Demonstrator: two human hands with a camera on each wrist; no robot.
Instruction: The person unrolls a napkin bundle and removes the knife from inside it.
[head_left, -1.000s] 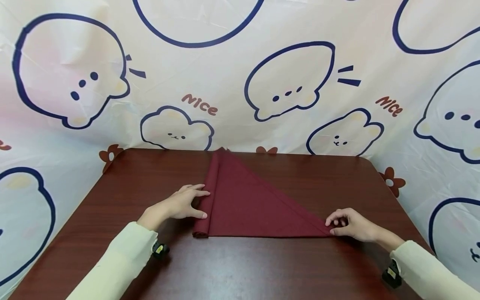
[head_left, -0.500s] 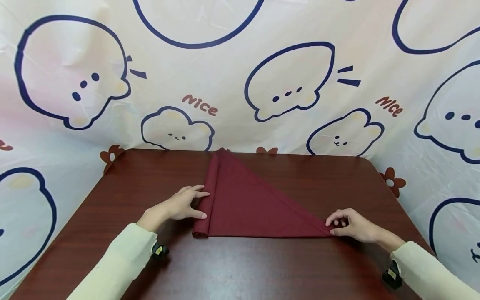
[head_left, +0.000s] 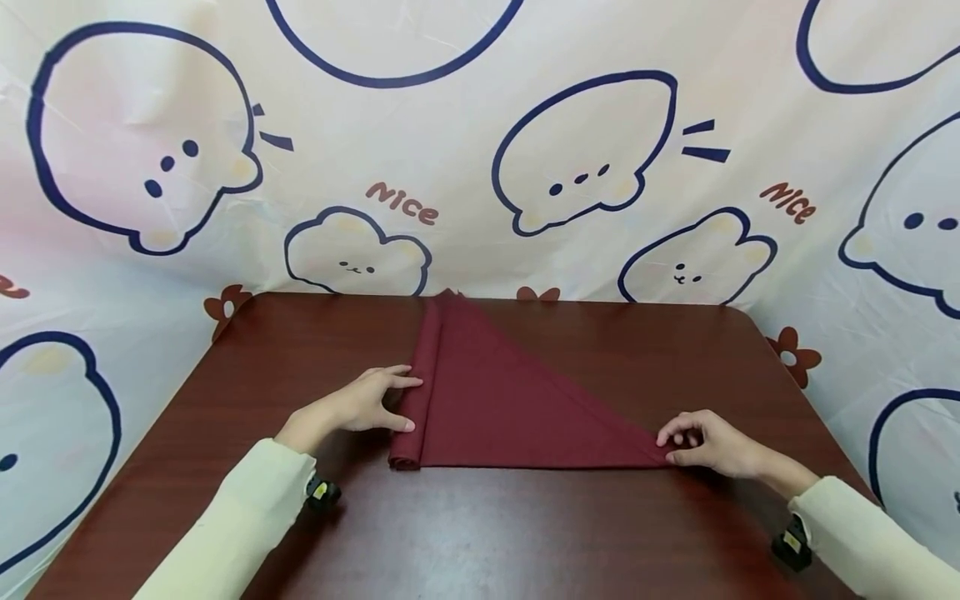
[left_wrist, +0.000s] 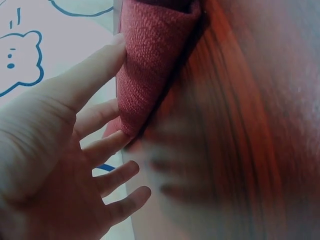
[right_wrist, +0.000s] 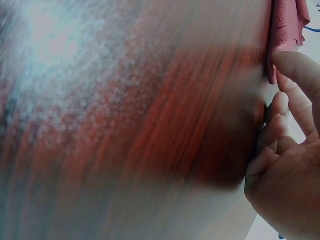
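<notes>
A dark red cloth [head_left: 510, 408] lies on the table in a triangle, its left side wound into a roll [head_left: 427, 350]. My left hand [head_left: 367, 402] rests against the left side of this roll, thumb near its front end and fingertips farther back. In the left wrist view the fingers are spread and fairly straight, with the thumb touching the rolled cloth [left_wrist: 150, 55]. At the pointed right corner, my right hand [head_left: 712, 446] pinches the cloth between thumb and index finger. The right wrist view shows that corner [right_wrist: 285, 27] by the thumb, with the other fingers curled.
The brown wooden table [head_left: 525, 533] carries the cloth, whose far tip reaches the back edge. Behind and at both sides hangs a pale curtain [head_left: 465, 167] printed with cartoon faces. Small black cameras [head_left: 322, 492] sit on the wrists.
The head view has shifted slightly. Both hands and the cloth otherwise keep nearly the same positions.
</notes>
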